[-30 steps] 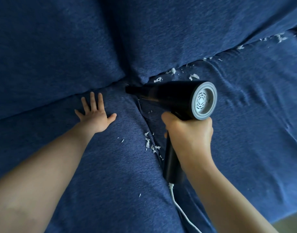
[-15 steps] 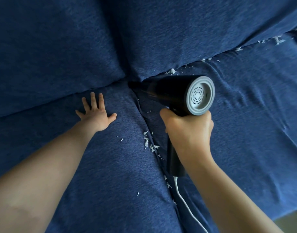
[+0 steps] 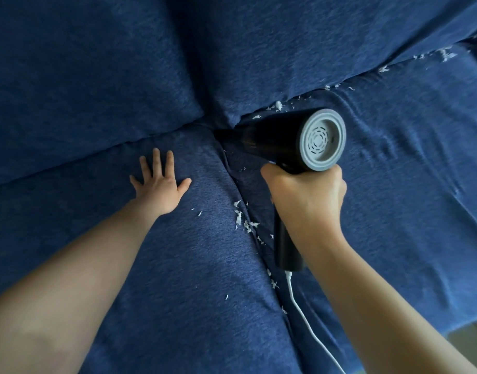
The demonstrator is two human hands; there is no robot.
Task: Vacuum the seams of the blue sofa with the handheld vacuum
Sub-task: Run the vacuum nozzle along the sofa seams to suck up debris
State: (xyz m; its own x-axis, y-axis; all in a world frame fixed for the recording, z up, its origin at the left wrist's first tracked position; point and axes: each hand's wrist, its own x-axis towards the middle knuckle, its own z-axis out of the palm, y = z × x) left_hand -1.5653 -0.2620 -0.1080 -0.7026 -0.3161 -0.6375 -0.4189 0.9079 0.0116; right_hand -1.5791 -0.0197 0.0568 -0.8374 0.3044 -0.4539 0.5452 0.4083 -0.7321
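Blue sofa [image 3: 393, 211] fabric fills nearly the whole frame, its two seat cushions meeting in a seam [image 3: 248, 228] that runs from the centre down toward the lower middle, while the back cushions fill the upper half and meet the seats along a second seam slanting to the upper right. The handheld vacuum [image 3: 291, 141], black with a grey vented rear cap, sits just right of centre, its nozzle pushed into the junction where all four cushions meet. The right hand [image 3: 307, 201] has its fingers clenched round the vacuum's handle, from whose base a white cord [image 3: 302, 314] trails to the bottom edge. The left hand [image 3: 160, 184] lies flat on the left seat cushion, fingers released and spread, pressing the fabric just left of the junction. Judging by the white shreds [image 3: 242, 220] scattered along the central seam below the nozzle, and more shreds along the back seam toward the upper right, the work looks only partly done: both of these runs appear to need passes, whereas the back seam at the left shows no visible debris. Open room seems ample to the right, where the seat is bare but wrinkled; the sofa's front edge shows at the lower right corner, and the cord lying along the central seam could get in the way of a downward pass.
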